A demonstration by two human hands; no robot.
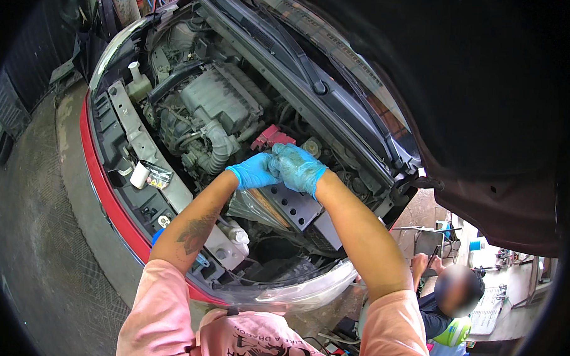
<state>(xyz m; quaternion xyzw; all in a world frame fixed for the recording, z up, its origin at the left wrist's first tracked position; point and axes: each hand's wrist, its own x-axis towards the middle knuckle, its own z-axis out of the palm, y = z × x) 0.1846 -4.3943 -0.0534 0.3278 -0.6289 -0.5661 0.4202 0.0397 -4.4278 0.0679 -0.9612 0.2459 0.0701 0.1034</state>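
Both hands wear blue gloves and meet over the engine bay of a red car. My left hand (257,169) has its fingers closed against the fingers of my right hand (299,170), which is smudged dark and also closed. Whatever they grip, if anything, is hidden between them. Just beyond the fingertips sits a red plastic cover (271,137). Under my hands lies a grey box (294,208) with dark round holes on top, and clear plastic sheeting (251,207) is beside it. A ribbed intake hose (218,155) runs to the left, below a dusty grey engine cover (220,95).
The raised hood (487,135) hangs at the right. On the front crossmember (136,126) rest a white cylindrical item (140,175) and a small packet (160,177). A white bottle (237,235) stands near the headlight (293,290). Another person (440,306) is at the lower right.
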